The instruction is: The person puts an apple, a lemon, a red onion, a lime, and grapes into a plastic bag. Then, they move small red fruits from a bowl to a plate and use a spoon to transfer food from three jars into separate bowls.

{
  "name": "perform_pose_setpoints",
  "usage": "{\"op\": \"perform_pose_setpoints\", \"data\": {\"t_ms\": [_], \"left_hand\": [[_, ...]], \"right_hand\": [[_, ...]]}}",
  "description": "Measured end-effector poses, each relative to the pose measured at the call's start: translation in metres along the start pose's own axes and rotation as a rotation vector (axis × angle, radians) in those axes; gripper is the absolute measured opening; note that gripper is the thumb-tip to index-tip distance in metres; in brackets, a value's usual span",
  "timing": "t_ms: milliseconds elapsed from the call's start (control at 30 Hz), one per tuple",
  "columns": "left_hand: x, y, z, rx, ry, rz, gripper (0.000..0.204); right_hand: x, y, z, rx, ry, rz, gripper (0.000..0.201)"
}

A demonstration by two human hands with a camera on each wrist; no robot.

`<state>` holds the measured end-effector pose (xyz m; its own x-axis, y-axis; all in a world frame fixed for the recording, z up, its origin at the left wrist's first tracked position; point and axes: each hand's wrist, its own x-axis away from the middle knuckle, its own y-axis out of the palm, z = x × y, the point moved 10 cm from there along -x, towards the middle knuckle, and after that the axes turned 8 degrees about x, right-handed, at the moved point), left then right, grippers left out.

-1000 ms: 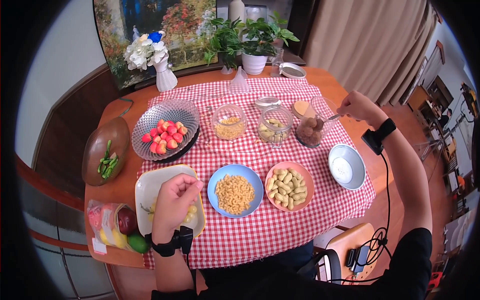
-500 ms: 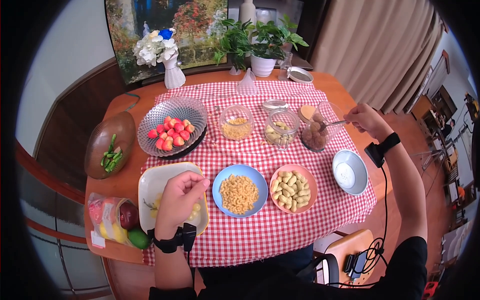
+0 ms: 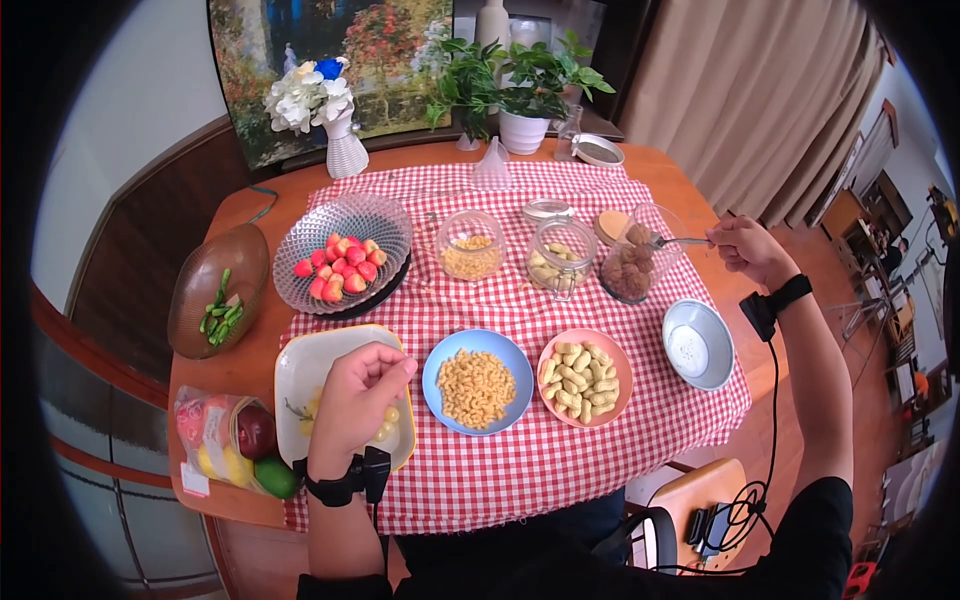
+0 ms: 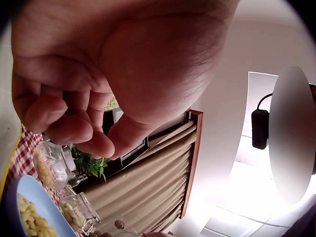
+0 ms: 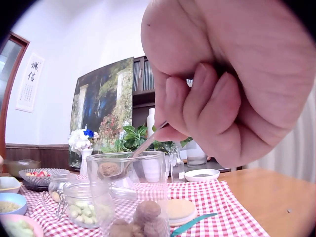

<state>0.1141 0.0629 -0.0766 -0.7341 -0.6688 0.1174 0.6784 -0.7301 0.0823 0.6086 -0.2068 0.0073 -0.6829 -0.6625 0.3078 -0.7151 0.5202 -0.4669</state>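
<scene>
My right hand (image 3: 748, 252) pinches the handle of a metal fork (image 3: 686, 240) over a tall clear glass (image 5: 100, 197). Brown round balls (image 3: 628, 274) lie in the glass's lower part. In the right wrist view one brown ball (image 5: 109, 170) sits higher, at the fork's end inside the rim. My left hand (image 3: 352, 405) hovers, loosely curled, above a white yellow-rimmed tray (image 3: 300, 362) of pale grapes (image 3: 387, 425). Nothing shows between its fingers (image 4: 69, 129) in the left wrist view.
Near the glass are a peanut jar (image 3: 560, 258), wooden lid (image 3: 612, 226) and metal bowl (image 3: 698, 345). Plates of macaroni (image 3: 477, 389) and peanuts (image 3: 580, 383) stand in front. A macaroni jar (image 3: 471, 245) and bowl of red fruit (image 3: 343, 268) are left; plants (image 3: 525, 95) stand behind.
My right hand has drawn slightly right and down with the fork; a brown ball now shows raised at its end. My left hand keeps its place over the tray. The head view shifted a little.
</scene>
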Motion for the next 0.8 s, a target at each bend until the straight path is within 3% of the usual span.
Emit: {"op": "perform_pose_setpoints", "data": {"t_ms": [533,800], "left_hand": [[0.001,-0.003,-0.001,-0.024,-0.032,0.029,0.011],[0.000,-0.001,0.000,-0.034,-0.019,0.037,0.009]], "right_hand": [[0.050,-0.030,0.009,-0.210,-0.076,0.087,0.024],[0.109,-0.043,0.060,-0.290,-0.019,0.140,0.024]]}}
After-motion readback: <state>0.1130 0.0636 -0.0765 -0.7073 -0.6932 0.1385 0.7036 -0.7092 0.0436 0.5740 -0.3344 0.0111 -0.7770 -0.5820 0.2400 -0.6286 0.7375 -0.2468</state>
